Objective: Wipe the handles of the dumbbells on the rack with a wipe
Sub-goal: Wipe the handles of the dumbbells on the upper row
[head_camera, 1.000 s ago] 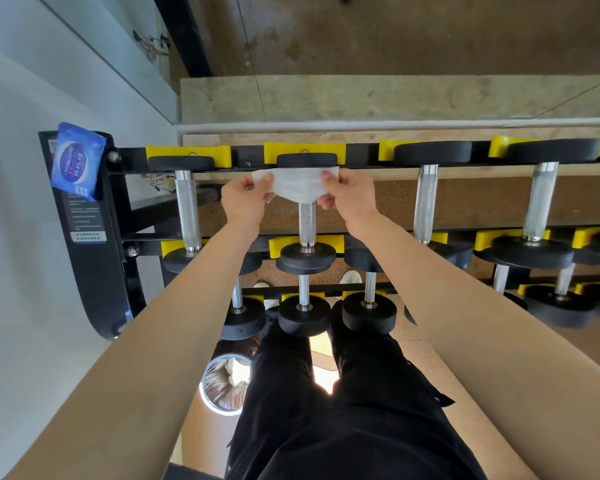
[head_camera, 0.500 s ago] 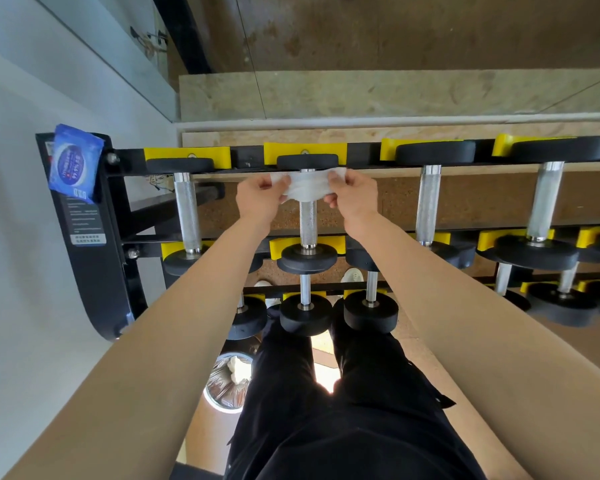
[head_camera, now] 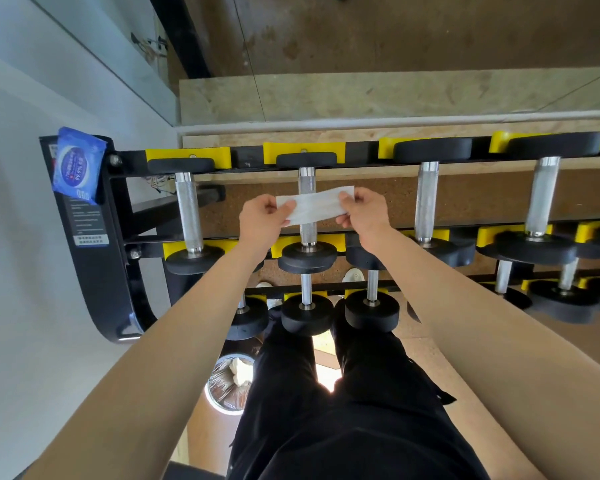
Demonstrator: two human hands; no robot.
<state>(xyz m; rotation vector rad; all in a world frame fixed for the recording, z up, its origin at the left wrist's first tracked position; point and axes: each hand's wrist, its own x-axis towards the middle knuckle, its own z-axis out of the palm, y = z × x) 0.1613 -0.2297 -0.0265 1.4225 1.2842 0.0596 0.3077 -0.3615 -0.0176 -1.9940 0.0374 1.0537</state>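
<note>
White fabric wipe (head_camera: 316,206) across knurled steel dumbbell handle (head_camera: 307,183)
left grip (head_camera: 258,220), right grip (head_camera: 364,209) — each pinches one end

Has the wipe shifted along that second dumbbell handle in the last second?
Yes. The wipe has slid toward the person along the handle: it sat right under the far head, and now bare knurled metal shows between them.

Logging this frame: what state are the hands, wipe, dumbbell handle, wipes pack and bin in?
left hand: pinches the wipe, left end.
right hand: pinches its right end.
wipe: stretched flat across the second handle, not wrapped.
second handle: racked, middle covered by the wipe.
wipes pack: propped on the rack, left end.
bin: open, crumpled white pieces inside.
</note>
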